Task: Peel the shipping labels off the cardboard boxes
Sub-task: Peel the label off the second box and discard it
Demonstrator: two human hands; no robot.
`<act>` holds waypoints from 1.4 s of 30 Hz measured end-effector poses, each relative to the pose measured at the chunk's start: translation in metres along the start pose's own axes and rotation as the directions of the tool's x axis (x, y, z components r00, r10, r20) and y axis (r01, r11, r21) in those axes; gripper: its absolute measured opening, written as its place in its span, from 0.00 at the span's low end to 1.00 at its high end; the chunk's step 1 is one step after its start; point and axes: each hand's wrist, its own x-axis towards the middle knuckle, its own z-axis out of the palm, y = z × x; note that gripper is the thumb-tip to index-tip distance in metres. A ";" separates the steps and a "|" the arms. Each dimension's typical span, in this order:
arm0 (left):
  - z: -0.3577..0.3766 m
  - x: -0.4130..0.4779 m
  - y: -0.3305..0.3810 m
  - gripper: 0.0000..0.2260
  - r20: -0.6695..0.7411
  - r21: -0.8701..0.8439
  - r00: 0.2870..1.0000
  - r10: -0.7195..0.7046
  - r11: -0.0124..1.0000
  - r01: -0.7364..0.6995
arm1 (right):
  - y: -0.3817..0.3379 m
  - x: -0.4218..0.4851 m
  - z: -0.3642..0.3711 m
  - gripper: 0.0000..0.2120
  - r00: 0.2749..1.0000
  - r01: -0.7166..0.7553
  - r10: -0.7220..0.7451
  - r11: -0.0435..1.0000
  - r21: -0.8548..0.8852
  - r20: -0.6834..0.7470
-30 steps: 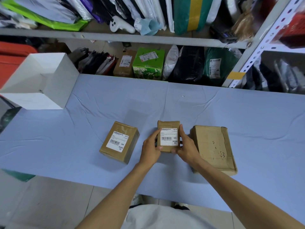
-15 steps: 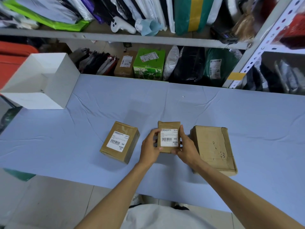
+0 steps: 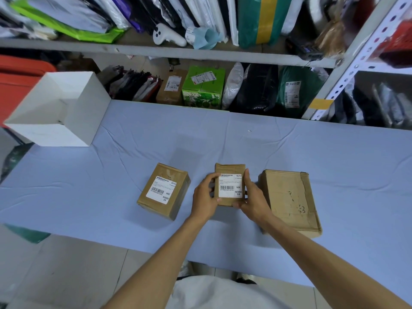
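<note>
**Three boxes, the middle one in hand**

Three cardboard boxes stand in a row on the near half of the counter (image 3: 111, 186), which is draped in pale blue, lightly creased cloth. The middle box (image 3: 229, 169), the smallest, is held between both hands. The left hand (image 3: 205, 197) curls its fingers (image 3: 209, 178) round the left edge, thumb by the near-left corner of the label (image 3: 230, 186). The right hand (image 3: 254, 199) clasps the right side, one finger lying along the edge.

The label, white with a barcode, lies flat, and no corner looks lifted. Judged by its size, the box is light and stiff enough for one hand to steady, though worn cardboard may dent under pressure. The label is probably thin paper that tears if pulled fast. A corner is the likeliest place to start, raised by a nail and drawn back low.

The left box (image 3: 180, 192) carries its own label (image 3: 161, 190). The right box (image 3: 289, 197), larger and scuffed, shows none on top. A white carton (image 3: 89, 112), open, sits at the far left of the counter. Beyond the counter, shelves (image 3: 200, 55) hold parcels and bags.
</note>
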 end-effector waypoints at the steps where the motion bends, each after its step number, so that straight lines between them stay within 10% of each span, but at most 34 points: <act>1: 0.000 0.000 0.000 0.28 0.006 0.026 1.000 0.003 1.000 -0.004 | 0.000 0.000 0.000 0.55 1.000 0.001 -0.001 1.000 -0.001 0.001; 5: 0.002 -0.002 -0.005 0.19 0.003 0.206 0.998 0.068 0.976 -0.067 | 0.001 0.001 0.000 0.55 1.000 -0.003 0.003 1.000 -0.015 0.007; 14: -0.004 -0.001 -0.003 0.31 0.032 0.003 0.999 0.035 0.999 -0.035 | 0.001 0.002 -0.001 0.55 0.999 -0.030 0.031 0.999 -0.040 0.009; 29: 0.009 0.005 -0.007 0.11 -0.063 0.231 0.993 0.102 0.969 -0.085 | -0.001 0.003 -0.001 0.54 1.000 -0.030 0.030 0.997 -0.076 0.004; 42: 0.003 0.025 0.006 0.10 -0.221 0.059 0.968 0.119 0.992 -0.109 | -0.005 -0.001 -0.003 0.53 0.999 -0.025 0.026 0.999 -0.030 0.021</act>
